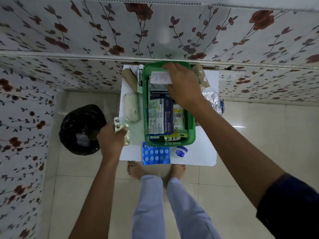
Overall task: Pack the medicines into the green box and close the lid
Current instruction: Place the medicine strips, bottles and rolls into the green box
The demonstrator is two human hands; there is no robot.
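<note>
Head | right hand [184, 87] fingers grip white carton [160, 77] over green box [191, 125] | left hand [110, 140] clutches blister strips [120, 125]

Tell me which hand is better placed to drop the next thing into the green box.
The right hand. It is already over the green box, gripping a white carton just above the packed items. The left hand holds blister strips beside the box, over the table's left edge.

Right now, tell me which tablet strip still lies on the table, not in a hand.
The blue blister strip, flat at the table's near edge; the silver strips are in the left hand.
</note>
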